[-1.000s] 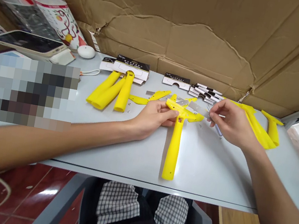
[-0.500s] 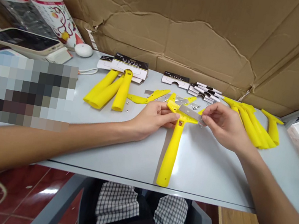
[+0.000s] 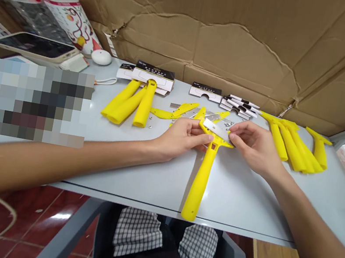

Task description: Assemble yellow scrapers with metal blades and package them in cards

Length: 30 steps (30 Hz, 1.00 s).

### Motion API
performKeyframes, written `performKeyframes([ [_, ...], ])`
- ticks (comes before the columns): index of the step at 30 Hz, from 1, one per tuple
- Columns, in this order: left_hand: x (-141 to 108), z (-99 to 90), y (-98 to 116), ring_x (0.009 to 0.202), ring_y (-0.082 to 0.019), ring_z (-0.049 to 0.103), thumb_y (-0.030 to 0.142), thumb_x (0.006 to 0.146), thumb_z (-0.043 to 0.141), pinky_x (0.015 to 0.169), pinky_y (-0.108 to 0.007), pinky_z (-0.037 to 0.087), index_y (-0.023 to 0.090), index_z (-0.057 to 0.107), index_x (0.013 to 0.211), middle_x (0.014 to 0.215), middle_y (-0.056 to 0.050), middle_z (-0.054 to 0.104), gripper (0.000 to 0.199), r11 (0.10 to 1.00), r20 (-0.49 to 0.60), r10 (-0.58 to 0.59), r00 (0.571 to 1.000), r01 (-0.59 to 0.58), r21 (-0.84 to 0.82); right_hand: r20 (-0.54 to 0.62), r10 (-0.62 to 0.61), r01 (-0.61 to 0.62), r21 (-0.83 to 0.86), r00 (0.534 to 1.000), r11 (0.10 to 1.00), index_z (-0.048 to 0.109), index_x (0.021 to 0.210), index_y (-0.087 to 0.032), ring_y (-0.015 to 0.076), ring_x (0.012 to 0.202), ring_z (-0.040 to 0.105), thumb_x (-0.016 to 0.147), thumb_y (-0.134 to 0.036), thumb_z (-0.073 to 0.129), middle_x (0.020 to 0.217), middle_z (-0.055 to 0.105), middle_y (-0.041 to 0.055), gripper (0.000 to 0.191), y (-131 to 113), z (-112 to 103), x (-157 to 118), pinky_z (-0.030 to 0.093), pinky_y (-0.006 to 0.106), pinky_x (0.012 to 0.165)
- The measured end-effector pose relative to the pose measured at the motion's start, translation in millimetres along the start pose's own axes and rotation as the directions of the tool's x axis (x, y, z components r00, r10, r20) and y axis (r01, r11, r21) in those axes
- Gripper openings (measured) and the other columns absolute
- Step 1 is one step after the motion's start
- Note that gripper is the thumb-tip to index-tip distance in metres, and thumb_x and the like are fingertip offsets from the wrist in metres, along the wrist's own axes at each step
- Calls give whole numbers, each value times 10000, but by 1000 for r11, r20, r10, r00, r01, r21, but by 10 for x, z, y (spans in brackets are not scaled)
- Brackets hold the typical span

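A yellow plastic scraper handle (image 3: 199, 182) points toward the table's front edge, its wide head between my hands. My left hand (image 3: 186, 138) is closed on the left side of that head, thumb pressed on top. A flat metal blade (image 3: 215, 128) lies across the head, and its right end is pinched by the thumb and fingers of my right hand (image 3: 252, 143). Just behind my hands lie loose yellow cover plates (image 3: 185, 110), more metal blades (image 3: 174, 106) and small screws (image 3: 228, 124).
Yellow scrapers with printed cards (image 3: 153, 76) lie left of centre. More cards (image 3: 205, 92) are at the back, and several yellow handles (image 3: 296, 144) at the right. A phone (image 3: 35, 46), a white mouse-like object (image 3: 101, 57) and bottles (image 3: 62, 12) stand left. Cardboard (image 3: 238, 56) walls the back.
The blade has moved left and down onto the scraper head, now lining up with it. My right hand has come closer to the head; my left hand keeps its hold.
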<state>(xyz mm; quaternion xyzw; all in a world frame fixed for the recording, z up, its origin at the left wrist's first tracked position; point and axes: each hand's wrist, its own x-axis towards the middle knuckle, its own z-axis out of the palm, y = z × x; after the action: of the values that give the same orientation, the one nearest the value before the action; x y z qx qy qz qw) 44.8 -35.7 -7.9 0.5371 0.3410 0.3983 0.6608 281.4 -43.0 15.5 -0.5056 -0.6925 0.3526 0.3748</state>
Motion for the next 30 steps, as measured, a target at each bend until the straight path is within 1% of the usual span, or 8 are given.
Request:
performKeyframes([
  [2,5,-3,-7,959,-237,825,226,905,813,839,-349,668,152,814,997,1050,-129,860,118,1000,9,5,1000,-5,0,-1,18,-18,10,1000,1000,711,981,-242,219,808,732,892,-391,813,928,764,46,201,1,14,-6,626,379,736],
  [6,20,-12,-27,945,-230,829,222,904,816,858,-361,671,118,789,1016,1040,-142,857,155,1000,33,-5,999,6,-10,-20,39,-38,48,999,998,725,934,-262,224,722,737,877,-398,847,922,762,55,192,-7,23,-16,628,375,626],
  [8,27,-14,-35,937,-220,827,221,899,819,852,-350,669,109,782,1018,1036,-142,857,167,1000,45,-4,999,5,-16,-16,41,-40,65,999,997,736,905,-259,223,692,737,866,-383,858,904,761,60,179,-18,20,-19,631,372,597],
  [13,37,-12,-39,919,-207,822,227,862,846,809,-317,664,119,777,990,1038,-131,857,181,999,41,15,999,-14,-34,4,50,-50,54,999,997,770,895,-235,194,661,718,856,-360,858,882,769,53,157,-55,13,-30,641,359,597],
  [19,28,-11,-44,936,-221,834,229,898,808,832,-336,669,124,775,1005,1040,-139,857,154,1000,34,21,999,-20,-19,6,61,-61,59,998,996,798,999,-221,193,680,718,849,-369,868,911,793,63,223,-59,20,-41,601,340,577],
  [23,17,-4,-36,944,-221,836,215,905,793,849,-345,675,124,773,1011,1039,-135,856,140,1000,28,16,999,-17,2,-28,47,-46,11,999,999,838,996,-206,181,666,688,848,-371,864,895,803,70,223,-50,43,-44,566,336,587],
  [27,16,-4,-28,926,-227,837,212,906,785,836,-358,683,129,777,996,1008,-121,857,123,1000,28,29,999,-29,9,-53,44,-41,43,998,998,856,985,-203,183,668,686,836,-362,866,868,813,66,218,-61,80,-41,563,342,606],
  [30,14,-7,-29,919,-229,840,223,901,794,817,-346,684,125,781,991,1021,-132,862,134,999,40,39,998,-40,20,-53,37,-34,59,998,998,871,977,-234,189,662,682,844,-346,861,827,809,51,175,-59,106,-35,553,351,601],
])
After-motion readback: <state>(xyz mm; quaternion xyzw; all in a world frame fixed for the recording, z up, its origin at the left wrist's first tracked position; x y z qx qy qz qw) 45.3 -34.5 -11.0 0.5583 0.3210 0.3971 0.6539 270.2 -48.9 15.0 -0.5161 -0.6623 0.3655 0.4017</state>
